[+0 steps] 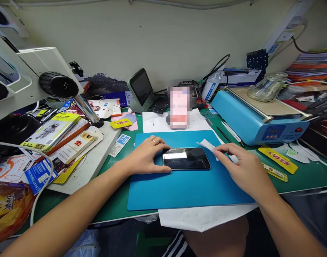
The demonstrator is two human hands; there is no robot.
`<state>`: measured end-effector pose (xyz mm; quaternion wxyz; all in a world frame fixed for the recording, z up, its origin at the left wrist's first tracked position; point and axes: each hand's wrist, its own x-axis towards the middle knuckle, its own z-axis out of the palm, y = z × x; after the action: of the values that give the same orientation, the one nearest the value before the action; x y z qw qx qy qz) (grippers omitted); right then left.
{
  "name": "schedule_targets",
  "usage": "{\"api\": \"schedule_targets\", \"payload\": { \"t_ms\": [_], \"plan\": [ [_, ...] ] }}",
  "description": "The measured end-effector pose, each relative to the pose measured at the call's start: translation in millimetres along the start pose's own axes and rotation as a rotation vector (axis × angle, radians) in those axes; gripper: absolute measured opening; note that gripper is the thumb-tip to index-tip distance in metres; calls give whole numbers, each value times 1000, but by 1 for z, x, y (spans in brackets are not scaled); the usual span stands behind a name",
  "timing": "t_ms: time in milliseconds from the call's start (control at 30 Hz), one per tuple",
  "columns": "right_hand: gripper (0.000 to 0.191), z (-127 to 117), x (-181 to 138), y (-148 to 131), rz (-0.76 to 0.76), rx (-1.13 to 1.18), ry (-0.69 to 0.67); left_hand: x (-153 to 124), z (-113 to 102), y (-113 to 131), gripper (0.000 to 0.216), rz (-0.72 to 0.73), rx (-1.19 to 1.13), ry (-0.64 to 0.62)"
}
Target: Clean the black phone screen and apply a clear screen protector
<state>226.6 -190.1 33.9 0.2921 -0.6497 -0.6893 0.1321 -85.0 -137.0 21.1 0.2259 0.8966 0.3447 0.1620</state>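
Note:
A black-screened smartphone [190, 159] lies flat, screen up, on the blue mat [174, 192]. Its glass reflects a bright white patch. My left hand [145, 157] steadies the phone's left end, with the thumb at the near edge and the index finger at the far edge. At the other end, just to the right of the phone, my right hand [241, 167] pinches a thin white sheet [207, 144] between thumb and fingers. I cannot tell whether that sheet is paper or a wipe; it hangs slightly above the mat.
Behind the mat stands a lit, blurred phone [178, 109] on white paper. A blue heating plate [259, 114] carrying a glass jar [267, 87] is at right. The white microscope stand [48, 67] and stacked boxes [54, 130] crowd the left. Yellow packets [278, 159] lie at right.

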Motion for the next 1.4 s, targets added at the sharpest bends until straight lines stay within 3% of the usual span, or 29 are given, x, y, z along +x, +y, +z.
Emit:
{"api": "schedule_targets", "payload": {
  "t_ms": [100, 200, 700, 1400],
  "plan": [
    [29, 0, -6, -10, -29, 46, -88, 0, 1, -1, 69, 0, -7, 10],
    [30, 0, -5, -13, -39, 60, -93, -1, 1, -1, 71, 0, -5, 7],
    [30, 2, 1, -5, -169, 25, -273, -1, 2, -3, 73, -2, -2, -3],
    [31, -3, -6, -6, -199, 24, -293, 0, 2, -1, 70, 0, -23, 5]
  ]
}}
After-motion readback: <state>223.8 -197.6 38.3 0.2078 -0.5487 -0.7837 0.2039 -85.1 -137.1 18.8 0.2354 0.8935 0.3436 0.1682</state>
